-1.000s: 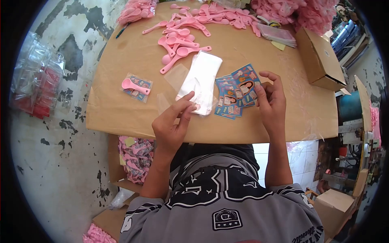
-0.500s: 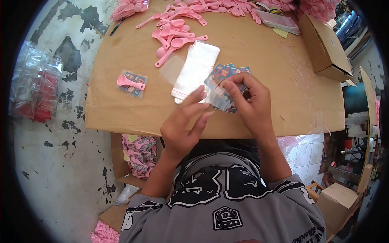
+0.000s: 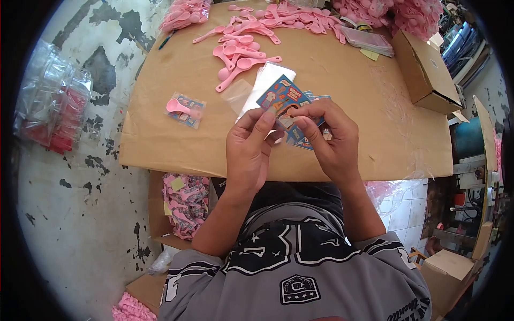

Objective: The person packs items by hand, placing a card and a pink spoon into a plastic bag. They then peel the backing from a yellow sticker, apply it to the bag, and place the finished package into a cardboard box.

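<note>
My left hand (image 3: 249,147) and my right hand (image 3: 326,139) meet over the near edge of the brown table (image 3: 375,128). Together they pinch a printed blue card (image 3: 279,97) tilted up off the table, inside or against a thin clear bag that I can barely make out. Under my right hand lie more blue printed cards (image 3: 306,140). A stack of clear bags (image 3: 265,80) lies just beyond my fingers. To the left rests one packed bag with a pink spoon and card (image 3: 184,109).
Loose pink spoons (image 3: 241,53) spread over the far middle of the table, with heaps of pink spoons at the back. A cardboard box (image 3: 425,72) stands at the right. Packed bags fill a box (image 3: 182,203) below the table's left. Red-and-clear packets (image 3: 51,107) lie on the floor.
My right hand left the card pile, picked one blue card and brought it up to my left hand. Both hands now hold it raised, closer together than before.
</note>
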